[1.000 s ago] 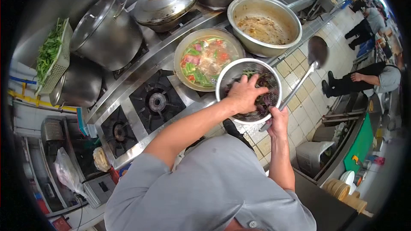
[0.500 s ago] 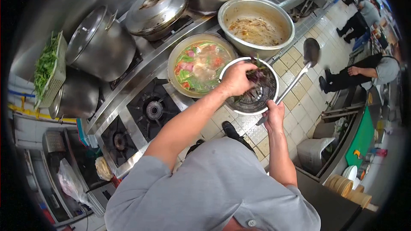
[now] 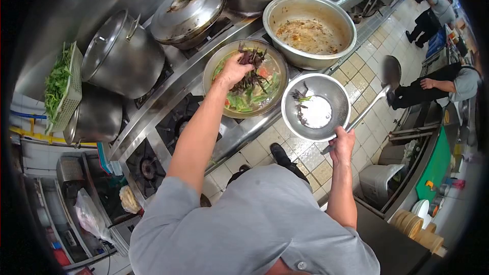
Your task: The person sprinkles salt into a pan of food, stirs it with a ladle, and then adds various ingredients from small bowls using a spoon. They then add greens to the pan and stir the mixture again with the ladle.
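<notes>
My left hand (image 3: pixel 235 70) is over a pan (image 3: pixel 286 74) of broth with green vegetables and red pieces. Its fingers close on a bunch of dark purple leafy herbs (image 3: pixel 253 60), and part of the bunch spreads over the broth. In my right hand (image 3: pixel 342 146) are the rim of a metal colander bowl (image 3: pixel 336 103) and the handle of a ladle (image 3: pixel 367 112) together. A few dark leaves (image 3: pixel 301 103) lie inside the colander, which is held off the stove's front edge. The ladle's bowl points away to the right.
Beyond the colander stands a large metal basin (image 3: pixel 351 33) with brown residue. A lidded pan (image 3: pixel 188 12) and a tall stockpot (image 3: pixel 130 56) line the back. Bare burners (image 3: pixel 147 167) are at left. Co-workers, one a person in grey (image 3: pixel 461 84), stand on the right.
My left hand has lifted the dark herbs out of the colander and carried them left over the pan. My right hand has shifted slightly right with the colander and ladle.
</notes>
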### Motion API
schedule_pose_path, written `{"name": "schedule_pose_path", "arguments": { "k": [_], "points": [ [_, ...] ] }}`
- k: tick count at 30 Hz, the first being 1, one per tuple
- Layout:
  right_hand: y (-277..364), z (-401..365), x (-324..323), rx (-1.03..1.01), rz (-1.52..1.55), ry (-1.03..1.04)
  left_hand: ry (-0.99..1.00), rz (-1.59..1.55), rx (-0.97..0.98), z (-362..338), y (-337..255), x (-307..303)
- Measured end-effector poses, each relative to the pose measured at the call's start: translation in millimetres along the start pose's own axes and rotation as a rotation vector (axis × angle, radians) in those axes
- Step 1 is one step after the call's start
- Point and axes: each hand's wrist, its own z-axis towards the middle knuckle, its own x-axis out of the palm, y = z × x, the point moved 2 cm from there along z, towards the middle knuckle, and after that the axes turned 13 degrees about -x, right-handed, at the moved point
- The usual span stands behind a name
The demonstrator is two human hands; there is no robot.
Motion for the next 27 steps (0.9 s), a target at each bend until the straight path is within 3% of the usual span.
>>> {"name": "schedule_pose_path", "arguments": {
  "k": [10, 13, 18, 21, 22, 27],
  "points": [
    [15, 10, -49, -0.055, -0.021, -0.09, -0.116, -0.002, -0.131, 43, 39, -50],
    [21, 8, -55, -0.055, -0.02, -0.106, -0.175, -0.023, -0.341, 11, 15, -60],
    [26, 6, -53, -0.054, -0.013, -0.104, -0.05, 0.068, -0.277, -16, 25, -56],
    [18, 16, -57, -0.07, 0.012, -0.038, 0.192, -0.421, -0.347, -10, 37, -45],
    [18, 18, -55, -0.071, 0.018, -0.035, 0.004, -0.132, -0.344, -3, 37, -42],
    [18, 28, -45, -0.067, 0.003, -0.011, -0.018, -0.068, -0.36, 43, 29, -31]
  ]
}}
